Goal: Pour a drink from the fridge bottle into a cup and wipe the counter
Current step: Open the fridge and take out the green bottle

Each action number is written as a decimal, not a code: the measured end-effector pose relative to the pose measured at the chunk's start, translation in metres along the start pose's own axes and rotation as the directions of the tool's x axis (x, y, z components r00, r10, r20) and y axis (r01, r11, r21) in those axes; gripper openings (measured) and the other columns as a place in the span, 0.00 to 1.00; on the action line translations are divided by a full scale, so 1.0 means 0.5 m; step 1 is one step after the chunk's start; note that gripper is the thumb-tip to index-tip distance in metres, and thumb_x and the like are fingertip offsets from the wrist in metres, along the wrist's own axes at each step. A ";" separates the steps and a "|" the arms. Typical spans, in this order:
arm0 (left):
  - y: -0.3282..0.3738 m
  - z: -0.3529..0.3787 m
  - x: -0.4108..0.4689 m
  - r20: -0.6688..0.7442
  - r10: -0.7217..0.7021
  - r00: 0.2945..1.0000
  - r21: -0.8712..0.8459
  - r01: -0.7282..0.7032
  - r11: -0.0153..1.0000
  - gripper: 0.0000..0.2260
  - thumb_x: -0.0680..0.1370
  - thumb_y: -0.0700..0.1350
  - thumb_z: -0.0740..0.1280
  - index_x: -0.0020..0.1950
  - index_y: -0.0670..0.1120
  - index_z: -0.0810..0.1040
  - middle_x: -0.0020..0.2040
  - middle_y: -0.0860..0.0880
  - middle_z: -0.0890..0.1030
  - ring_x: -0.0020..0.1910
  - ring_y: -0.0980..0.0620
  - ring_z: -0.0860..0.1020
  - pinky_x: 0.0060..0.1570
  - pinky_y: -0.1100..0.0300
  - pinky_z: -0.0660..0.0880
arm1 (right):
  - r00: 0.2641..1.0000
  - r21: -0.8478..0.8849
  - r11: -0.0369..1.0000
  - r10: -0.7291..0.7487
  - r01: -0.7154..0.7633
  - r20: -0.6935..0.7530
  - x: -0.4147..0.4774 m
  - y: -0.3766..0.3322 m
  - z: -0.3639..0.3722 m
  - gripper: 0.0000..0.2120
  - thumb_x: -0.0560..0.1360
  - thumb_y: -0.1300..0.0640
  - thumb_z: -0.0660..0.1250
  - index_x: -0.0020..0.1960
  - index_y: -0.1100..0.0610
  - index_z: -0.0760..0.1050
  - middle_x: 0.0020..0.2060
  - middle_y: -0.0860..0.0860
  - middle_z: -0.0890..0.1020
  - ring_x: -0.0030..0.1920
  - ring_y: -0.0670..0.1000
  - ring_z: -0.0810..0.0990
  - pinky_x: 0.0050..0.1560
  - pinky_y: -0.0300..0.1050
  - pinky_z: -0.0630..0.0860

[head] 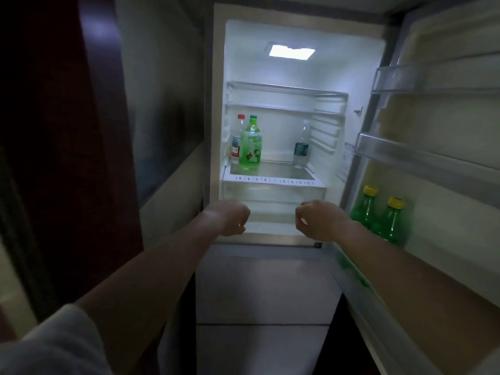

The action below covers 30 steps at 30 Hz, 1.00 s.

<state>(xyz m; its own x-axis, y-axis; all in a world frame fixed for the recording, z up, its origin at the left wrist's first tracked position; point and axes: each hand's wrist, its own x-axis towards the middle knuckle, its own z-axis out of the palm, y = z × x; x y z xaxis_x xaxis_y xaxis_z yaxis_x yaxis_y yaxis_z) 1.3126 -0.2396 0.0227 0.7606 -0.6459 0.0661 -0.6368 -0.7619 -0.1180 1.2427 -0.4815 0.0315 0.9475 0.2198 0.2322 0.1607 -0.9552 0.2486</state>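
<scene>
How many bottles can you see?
5: on the shelf, a red-capped bottle, a green bottle and a clear bottle; in the door, two yellow-capped bottles. Others may be hidden.

Dark-red panel point(62, 136) in dim light.
</scene>
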 end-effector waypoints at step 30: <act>-0.261 0.058 0.768 -0.078 -0.692 0.718 -0.843 0.323 0.430 0.43 0.68 0.54 0.77 0.71 0.36 0.57 0.69 0.37 0.67 0.68 0.39 0.69 0.65 0.48 0.70 | 0.931 0.269 0.918 0.336 -0.291 -0.141 0.653 0.250 0.173 0.13 0.77 0.51 0.61 0.53 0.58 0.80 0.51 0.56 0.80 0.49 0.59 0.80 0.48 0.50 0.77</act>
<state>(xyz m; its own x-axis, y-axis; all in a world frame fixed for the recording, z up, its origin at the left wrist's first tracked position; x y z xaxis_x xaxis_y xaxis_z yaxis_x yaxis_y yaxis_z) 1.6917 -0.3867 0.0348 0.9766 0.0602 0.2065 -0.1348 -0.5767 0.8058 1.5959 -0.5463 0.0570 0.8974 -0.0882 0.4322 -0.0536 -0.9943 -0.0917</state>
